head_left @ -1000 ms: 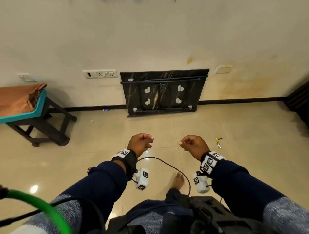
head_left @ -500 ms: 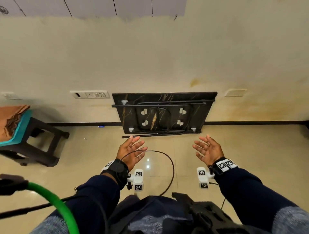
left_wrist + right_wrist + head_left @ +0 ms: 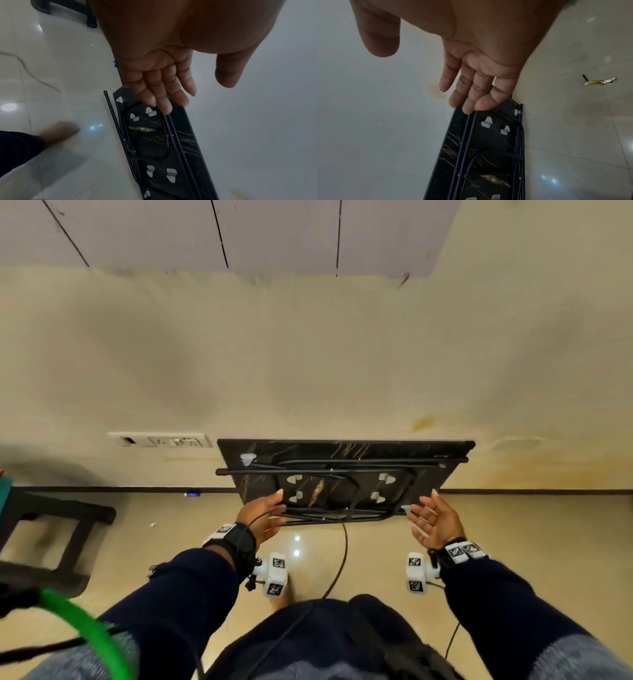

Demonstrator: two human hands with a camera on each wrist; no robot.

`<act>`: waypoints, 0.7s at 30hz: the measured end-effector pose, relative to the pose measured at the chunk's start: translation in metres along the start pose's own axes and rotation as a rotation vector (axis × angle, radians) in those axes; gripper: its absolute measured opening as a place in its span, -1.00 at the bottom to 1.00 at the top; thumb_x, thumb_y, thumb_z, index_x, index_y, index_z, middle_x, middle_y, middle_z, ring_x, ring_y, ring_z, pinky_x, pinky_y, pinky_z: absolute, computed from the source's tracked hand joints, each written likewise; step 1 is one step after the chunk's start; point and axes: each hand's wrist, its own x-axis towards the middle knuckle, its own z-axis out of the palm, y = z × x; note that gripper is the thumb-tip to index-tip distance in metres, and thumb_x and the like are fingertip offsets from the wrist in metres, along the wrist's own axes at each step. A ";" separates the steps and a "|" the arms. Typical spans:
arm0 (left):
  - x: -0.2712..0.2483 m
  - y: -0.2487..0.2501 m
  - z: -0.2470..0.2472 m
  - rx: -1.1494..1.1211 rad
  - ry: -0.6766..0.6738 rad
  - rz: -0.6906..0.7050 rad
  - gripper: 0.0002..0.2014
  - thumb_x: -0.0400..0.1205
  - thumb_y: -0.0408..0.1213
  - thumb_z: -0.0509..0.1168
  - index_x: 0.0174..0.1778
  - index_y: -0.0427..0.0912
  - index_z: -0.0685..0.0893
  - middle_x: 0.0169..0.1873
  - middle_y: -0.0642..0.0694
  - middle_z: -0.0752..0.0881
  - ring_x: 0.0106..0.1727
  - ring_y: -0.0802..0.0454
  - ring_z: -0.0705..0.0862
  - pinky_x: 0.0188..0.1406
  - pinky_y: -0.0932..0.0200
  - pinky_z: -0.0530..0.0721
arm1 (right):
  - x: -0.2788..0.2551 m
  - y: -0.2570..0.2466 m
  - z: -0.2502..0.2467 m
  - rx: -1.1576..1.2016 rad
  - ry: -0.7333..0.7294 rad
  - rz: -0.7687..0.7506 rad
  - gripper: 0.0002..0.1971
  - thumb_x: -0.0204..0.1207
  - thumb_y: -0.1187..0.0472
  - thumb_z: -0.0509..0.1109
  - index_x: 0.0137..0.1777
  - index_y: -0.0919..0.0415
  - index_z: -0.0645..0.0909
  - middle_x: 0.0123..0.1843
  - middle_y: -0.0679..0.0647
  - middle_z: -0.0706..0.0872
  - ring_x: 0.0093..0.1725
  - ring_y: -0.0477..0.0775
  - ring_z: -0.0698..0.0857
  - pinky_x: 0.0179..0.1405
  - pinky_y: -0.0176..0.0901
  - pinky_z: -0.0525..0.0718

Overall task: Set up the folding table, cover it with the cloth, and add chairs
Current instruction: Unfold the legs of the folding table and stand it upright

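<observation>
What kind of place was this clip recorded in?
Probably a room in a home: glossy tiled floor, a painted wall with a socket panel, and a folded table leaning against that wall beside a dark stool.

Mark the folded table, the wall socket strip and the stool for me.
folding table (image 3: 346, 448), head view, on the upper strip of its dark underside.
wall socket strip (image 3: 161, 440), head view, on its faceplate.
stool (image 3: 73, 537), head view, on a dark leg.
</observation>
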 end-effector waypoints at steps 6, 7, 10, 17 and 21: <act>0.079 0.024 0.016 -0.043 0.230 -0.006 -0.59 0.73 -0.22 0.32 0.52 -0.09 0.55 0.41 -0.13 0.64 0.49 -0.21 0.58 0.31 0.06 0.56 | 0.070 -0.039 0.031 -0.051 -0.007 0.082 -0.50 0.59 -0.34 0.30 0.22 0.06 0.68 0.38 0.14 0.73 0.22 0.13 0.72 0.08 0.02 0.53; 0.084 0.027 0.023 -0.033 0.254 0.001 -0.66 0.69 -0.15 0.39 0.37 -0.12 0.64 0.34 -0.13 0.66 0.49 -0.26 0.58 0.28 -0.01 0.59 | 0.083 -0.046 0.034 -0.046 -0.012 0.088 -0.45 0.53 -0.38 0.33 0.24 0.07 0.68 0.40 0.14 0.72 0.29 0.16 0.70 0.13 0.04 0.52; 0.119 0.030 0.053 -0.068 0.207 -0.003 -0.69 0.65 -0.08 0.45 0.15 -0.24 0.73 0.10 -0.10 0.72 0.27 -0.27 0.68 0.17 -0.08 0.66 | 0.135 -0.059 0.047 -0.059 -0.077 0.074 0.03 -0.15 -0.58 0.59 0.29 0.06 0.68 0.34 0.12 0.74 0.37 0.18 0.67 0.20 0.07 0.52; 0.212 0.022 0.106 -0.049 0.017 -0.114 -0.67 0.55 0.06 0.52 0.00 -0.11 0.68 -0.27 -0.04 0.75 -0.45 0.07 0.67 -0.57 0.26 0.54 | 0.235 -0.053 0.092 -0.791 -0.096 -0.064 -0.34 0.66 0.04 0.44 0.72 0.00 0.30 0.57 0.16 0.57 0.46 0.23 0.62 0.01 -0.11 0.69; 0.272 -0.001 0.124 -0.020 0.052 -0.185 -0.36 0.34 0.22 0.62 0.13 -0.21 0.75 0.05 -0.26 0.84 -0.23 -0.09 0.77 -0.24 0.01 0.78 | 0.278 -0.046 0.101 -1.170 -0.161 -0.209 -0.05 0.56 0.02 0.54 0.74 -0.37 -0.03 0.46 0.19 0.66 0.28 0.19 0.76 0.25 -0.02 0.75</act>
